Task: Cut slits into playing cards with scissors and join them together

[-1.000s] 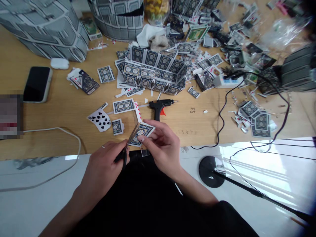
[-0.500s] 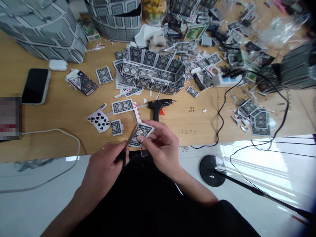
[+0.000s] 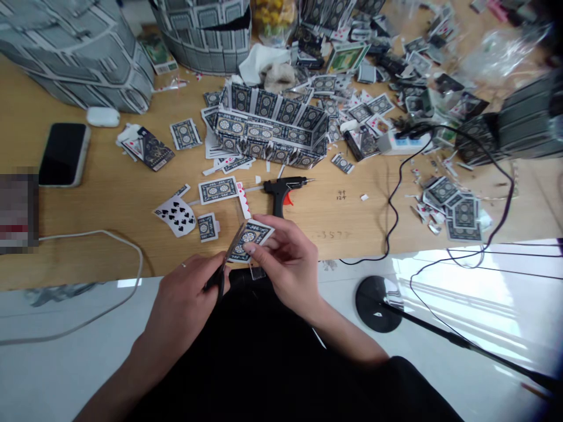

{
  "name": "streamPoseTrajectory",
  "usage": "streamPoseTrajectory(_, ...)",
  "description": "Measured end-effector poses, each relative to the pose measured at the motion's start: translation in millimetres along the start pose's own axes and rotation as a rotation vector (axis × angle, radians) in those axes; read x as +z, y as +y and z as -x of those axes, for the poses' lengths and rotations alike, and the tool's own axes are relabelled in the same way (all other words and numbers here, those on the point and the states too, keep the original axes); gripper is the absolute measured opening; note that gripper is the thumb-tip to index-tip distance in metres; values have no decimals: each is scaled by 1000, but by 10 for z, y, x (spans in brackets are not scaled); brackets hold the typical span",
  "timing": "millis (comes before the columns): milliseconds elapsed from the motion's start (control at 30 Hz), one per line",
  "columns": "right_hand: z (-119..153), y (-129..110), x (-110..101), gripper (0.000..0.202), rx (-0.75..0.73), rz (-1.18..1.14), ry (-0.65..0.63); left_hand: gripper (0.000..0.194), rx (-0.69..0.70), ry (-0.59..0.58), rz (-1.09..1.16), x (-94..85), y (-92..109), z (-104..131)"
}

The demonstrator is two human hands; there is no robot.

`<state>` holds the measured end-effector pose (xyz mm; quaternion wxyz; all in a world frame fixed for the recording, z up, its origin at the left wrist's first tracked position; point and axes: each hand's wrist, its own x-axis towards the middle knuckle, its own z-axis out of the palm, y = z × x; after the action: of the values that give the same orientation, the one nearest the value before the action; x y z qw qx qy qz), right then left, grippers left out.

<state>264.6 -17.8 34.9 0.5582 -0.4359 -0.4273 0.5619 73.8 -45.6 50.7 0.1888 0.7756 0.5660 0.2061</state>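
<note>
My left hand (image 3: 189,293) is closed round the dark handles of a pair of scissors (image 3: 230,249). The scissor blades lie along the left edge of a blue patterned playing card (image 3: 251,239). My right hand (image 3: 292,258) pinches that card between thumb and fingers from its right side. Just beyond the hands, a black glue gun (image 3: 278,190) with a red trigger lies on the table. Left of it are a face-down card (image 3: 217,190), a smaller cut card piece (image 3: 207,227) and a ten of spades (image 3: 176,215).
An open box built of cards (image 3: 268,129) stands behind the glue gun. A phone (image 3: 64,154) lies at the left. A power strip (image 3: 402,142) with black cables and a pile of cards (image 3: 461,208) are at the right. Large card-built structures (image 3: 206,38) stand behind.
</note>
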Motion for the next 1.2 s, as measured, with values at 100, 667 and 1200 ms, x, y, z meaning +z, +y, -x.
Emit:
streamPoseTrajectory(100,-3,-8,4,39,-12,1,0,22,-3,-1,-2,4,-1,9)
streamPoseTrajectory(667,9,9,0,38,10,21,-2,21,-10,5,-15,26,-7,39)
streamPoseTrajectory(1200,11,33,2,36,7,58,-6,22,-46,-19,-80,-9,39,12)
